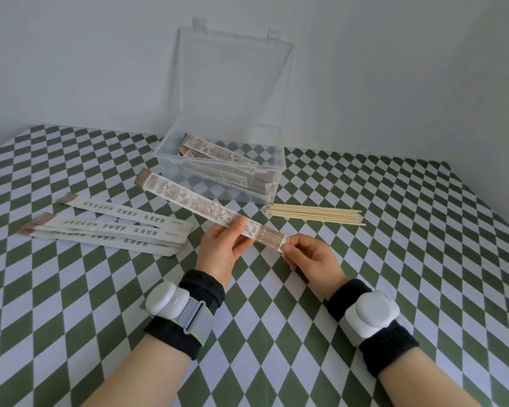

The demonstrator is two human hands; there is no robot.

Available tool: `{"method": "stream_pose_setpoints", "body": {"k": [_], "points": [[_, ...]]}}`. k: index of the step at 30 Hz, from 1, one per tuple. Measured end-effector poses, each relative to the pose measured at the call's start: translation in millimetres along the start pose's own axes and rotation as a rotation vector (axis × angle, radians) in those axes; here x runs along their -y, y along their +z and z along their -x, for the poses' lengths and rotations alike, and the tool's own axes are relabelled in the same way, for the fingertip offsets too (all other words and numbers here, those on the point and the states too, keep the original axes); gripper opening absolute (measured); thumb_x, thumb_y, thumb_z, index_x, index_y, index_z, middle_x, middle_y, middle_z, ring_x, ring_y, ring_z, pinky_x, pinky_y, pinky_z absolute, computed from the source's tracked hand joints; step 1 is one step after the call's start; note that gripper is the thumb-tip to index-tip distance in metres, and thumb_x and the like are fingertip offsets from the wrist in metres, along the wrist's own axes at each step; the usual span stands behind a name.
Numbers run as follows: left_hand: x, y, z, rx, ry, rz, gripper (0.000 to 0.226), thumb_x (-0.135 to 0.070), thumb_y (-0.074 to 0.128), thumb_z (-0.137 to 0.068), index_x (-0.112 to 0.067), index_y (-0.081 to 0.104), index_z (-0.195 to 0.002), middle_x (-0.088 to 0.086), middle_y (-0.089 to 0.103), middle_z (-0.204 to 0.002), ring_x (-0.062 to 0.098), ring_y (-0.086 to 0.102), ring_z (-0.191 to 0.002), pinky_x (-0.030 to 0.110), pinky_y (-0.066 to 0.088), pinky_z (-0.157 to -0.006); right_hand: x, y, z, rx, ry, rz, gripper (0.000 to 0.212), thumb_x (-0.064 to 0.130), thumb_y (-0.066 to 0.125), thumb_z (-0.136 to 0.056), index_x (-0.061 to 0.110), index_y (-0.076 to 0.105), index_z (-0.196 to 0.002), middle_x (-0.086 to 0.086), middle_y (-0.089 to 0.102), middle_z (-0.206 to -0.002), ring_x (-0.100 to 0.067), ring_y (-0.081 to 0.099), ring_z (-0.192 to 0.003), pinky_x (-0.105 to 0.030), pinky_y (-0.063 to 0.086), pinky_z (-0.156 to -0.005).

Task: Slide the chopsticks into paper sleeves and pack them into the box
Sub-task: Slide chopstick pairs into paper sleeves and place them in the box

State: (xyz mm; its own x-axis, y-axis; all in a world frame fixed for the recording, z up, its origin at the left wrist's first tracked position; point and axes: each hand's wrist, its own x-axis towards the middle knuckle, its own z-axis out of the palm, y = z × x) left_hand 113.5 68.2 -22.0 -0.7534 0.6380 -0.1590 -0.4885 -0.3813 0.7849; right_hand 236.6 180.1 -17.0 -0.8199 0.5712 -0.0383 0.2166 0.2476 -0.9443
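A printed paper sleeve [188, 198] hangs above the table, slanting from upper left to lower right. My left hand [222, 248] grips it from below near its lower part, thumb on top. My right hand [309, 257] pinches its brown-patterned lower end between thumb and fingers. Whether chopsticks are inside the sleeve cannot be seen. A clear plastic box [171, 160] stands behind with its lid up, holding several filled sleeves [227, 160]. Bare wooden chopsticks [315, 217] lie in a bundle to the right of the sleeve. Several empty sleeves [112, 230] lie in a stack on the left.
The table carries a green and white checked cloth [394, 259]. The box's open lid [235, 77] leans against a pale wall close behind. Both wrists wear black bands with white sensor units.
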Motion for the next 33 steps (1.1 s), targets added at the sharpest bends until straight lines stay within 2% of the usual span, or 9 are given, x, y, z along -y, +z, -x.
{"method": "stream_pose_setpoints", "body": {"k": [8,14,17,19,24,26,30,33], "points": [[-1,2,2,0.002,-0.002,-0.005,0.011,-0.007,0.057,-0.088,-0.016,0.063,-0.089,-0.001,0.072,-0.079,0.01,0.07,-0.078,0.021,0.056,-0.064,-2,-1,-2,0.028,-0.004,-0.032,0.014,0.018,0.054,-0.09,0.02,0.062,-0.079,0.002,0.059,-0.079,-0.01,0.05,-0.065,-0.013,0.047,-0.058],[1,1,4,-0.017,0.047,-0.074,0.009,-0.009,0.06,-0.087,-0.016,0.065,-0.091,-0.003,0.072,-0.08,0.01,0.069,-0.08,0.02,0.055,-0.065,8,-4,-7,0.125,0.01,-0.104,0.015,0.009,0.055,-0.089,0.022,0.06,-0.09,0.006,0.063,-0.092,-0.007,0.057,-0.076,-0.015,0.048,-0.067],[3,2,5,-0.009,0.034,-0.088,0.01,-0.009,0.06,-0.087,-0.015,0.064,-0.094,-0.003,0.073,-0.081,0.009,0.07,-0.079,0.019,0.055,-0.064,14,5,-8,0.017,0.009,-0.132,0.006,0.016,0.06,-0.087,0.021,0.062,-0.089,0.004,0.067,-0.089,-0.004,0.06,-0.075,-0.011,0.048,-0.065],[4,4,5,-0.005,0.041,-0.088,0.011,-0.009,0.061,-0.086,-0.014,0.064,-0.095,-0.003,0.073,-0.082,0.01,0.07,-0.079,0.02,0.055,-0.065,16,14,-11,-0.064,-0.013,-0.109,0.003,0.016,0.063,-0.085,0.017,0.065,-0.087,-0.003,0.068,-0.089,-0.011,0.062,-0.078,-0.014,0.051,-0.069],[4,2,2,-0.068,0.113,0.001,0.017,-0.021,0.058,-0.089,-0.008,0.063,-0.099,0.005,0.064,-0.082,0.015,0.066,-0.082,0.021,0.054,-0.071,40,7,-27,-0.114,-0.109,0.032,0.015,0.01,0.064,-0.083,0.023,0.065,-0.076,0.003,0.067,-0.078,-0.014,0.061,-0.077,-0.025,0.052,-0.075],[4,-1,0,-0.13,0.087,0.06,0.024,-0.029,0.052,-0.093,-0.008,0.063,-0.1,0.006,0.056,-0.078,0.017,0.062,-0.08,0.023,0.053,-0.073,57,-3,-41,-0.207,-0.173,0.064,0.013,0.011,0.064,-0.084,0.022,0.065,-0.078,0.002,0.067,-0.08,-0.012,0.061,-0.076,-0.022,0.052,-0.073],[0,-1,-6,-0.175,0.056,0.129,0.032,-0.035,0.045,-0.095,-0.007,0.06,-0.102,0.006,0.054,-0.077,0.018,0.061,-0.079,0.025,0.051,-0.076,97,-26,-85,-0.363,-0.218,0.219,0.005,0.014,0.062,-0.085,0.018,0.065,-0.083,0.006,0.063,-0.075,-0.007,0.054,-0.064,-0.016,0.047,-0.058],[-2,-1,-7,-0.183,0.046,0.168,0.029,-0.031,0.044,-0.097,-0.007,0.059,-0.098,0.006,0.053,-0.076,0.018,0.059,-0.078,0.026,0.05,-0.076,103,-27,-117,-0.305,-0.158,0.371,0.007,0.015,0.062,-0.084,0.021,0.062,-0.082,0.007,0.061,-0.074,-0.009,0.053,-0.064,-0.02,0.043,-0.058]]}}
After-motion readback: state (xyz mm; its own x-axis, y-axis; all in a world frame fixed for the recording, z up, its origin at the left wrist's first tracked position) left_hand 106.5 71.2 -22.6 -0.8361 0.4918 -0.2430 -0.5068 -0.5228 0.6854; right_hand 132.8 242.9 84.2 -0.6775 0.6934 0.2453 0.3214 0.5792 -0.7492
